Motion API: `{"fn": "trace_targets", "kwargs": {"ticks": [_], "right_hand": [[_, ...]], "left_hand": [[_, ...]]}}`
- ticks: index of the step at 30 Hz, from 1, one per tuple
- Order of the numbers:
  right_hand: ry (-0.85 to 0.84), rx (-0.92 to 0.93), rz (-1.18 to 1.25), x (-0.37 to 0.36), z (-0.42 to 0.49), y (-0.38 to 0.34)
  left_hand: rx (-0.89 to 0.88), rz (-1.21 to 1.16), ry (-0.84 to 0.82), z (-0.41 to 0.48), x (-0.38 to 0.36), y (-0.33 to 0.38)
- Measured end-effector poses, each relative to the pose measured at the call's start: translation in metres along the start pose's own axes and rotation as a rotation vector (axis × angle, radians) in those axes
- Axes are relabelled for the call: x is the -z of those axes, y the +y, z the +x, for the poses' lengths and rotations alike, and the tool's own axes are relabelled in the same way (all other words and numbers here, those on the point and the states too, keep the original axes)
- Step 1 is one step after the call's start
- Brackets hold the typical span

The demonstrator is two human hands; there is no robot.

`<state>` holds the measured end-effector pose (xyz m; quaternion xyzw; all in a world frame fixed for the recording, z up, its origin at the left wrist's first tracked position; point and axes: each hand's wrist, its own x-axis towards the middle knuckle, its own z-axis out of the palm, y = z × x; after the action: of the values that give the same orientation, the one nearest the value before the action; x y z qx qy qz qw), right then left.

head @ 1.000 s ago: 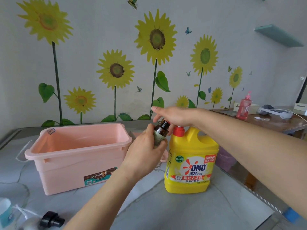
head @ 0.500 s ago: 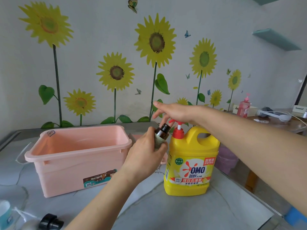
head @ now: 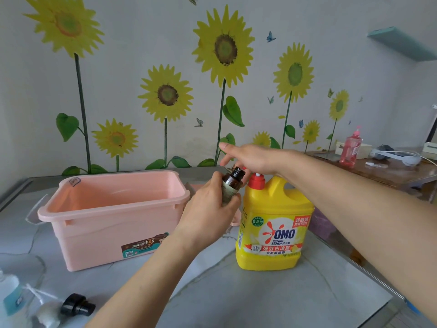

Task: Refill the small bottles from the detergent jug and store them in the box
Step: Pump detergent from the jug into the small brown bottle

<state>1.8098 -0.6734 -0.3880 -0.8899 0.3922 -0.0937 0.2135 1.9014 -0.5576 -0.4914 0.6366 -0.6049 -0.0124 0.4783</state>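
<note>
A grey marbled counter [head: 260, 301] is shown from above, against a wall decorated with sunflowers. A yellow detergent jug [head: 272, 223] stands upright at the middle right, with a red pump collar [head: 256, 182] at its top.

The right hand [head: 251, 159] is laid palm-down over the pump head, which is hidden beneath it. Its fingers are held out fairly straight, the forefinger stretched leftward, and nothing is gripped. From this placement it is judged that the pump is being pressed, or is about to be, by the palm.

A small brown bottle [head: 233, 182] is held in the air just left of the jug's neck. Its lower body is wrapped by the curled fingers and thumb of the left hand [head: 210, 209]. Its cap is off and its dark mouth is open.

The bottle's long axis is tilted, not upright. The base is angled down and left into the palm, and the mouth is pointed up and right, toward the pump. The bottle is probably held this way so that the spout can be met and the detergent caught. Whether spout and mouth touch cannot be told, since the right hand covers that spot.

An open pink box [head: 113, 209] is set on the counter to the left of the jug, within easy reach for storing. A black cap [head: 76, 305] lies at the lower left, near a clear bottle [head: 9, 297] cut off by the edge.
</note>
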Motion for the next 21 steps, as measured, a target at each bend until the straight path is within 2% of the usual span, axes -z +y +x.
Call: {"fn": "trace_targets", "kwargs": {"ticks": [6, 11, 15, 17, 21], "right_hand": [[-0.057, -0.012, -0.027, 0.011, -0.004, -0.01], [-0.006, 0.0, -0.044, 0.0, 0.001, -0.004], [-0.058, -0.031, -0.092, 0.006, 0.001, -0.008], [-0.081, -0.037, -0.062, 0.011, -0.001, -0.01], [-0.01, -0.022, 0.072, 0.004, -0.001, -0.003]], "left_hand": [[0.002, 0.003, -0.001, -0.002, -0.001, 0.001], [0.002, -0.003, 0.004, -0.002, -0.002, 0.001], [0.01, -0.006, 0.006, -0.002, -0.002, 0.001], [0.004, -0.012, 0.012, -0.002, -0.001, 0.001], [0.003, -0.007, 0.023, -0.001, 0.0, 0.002]]}}
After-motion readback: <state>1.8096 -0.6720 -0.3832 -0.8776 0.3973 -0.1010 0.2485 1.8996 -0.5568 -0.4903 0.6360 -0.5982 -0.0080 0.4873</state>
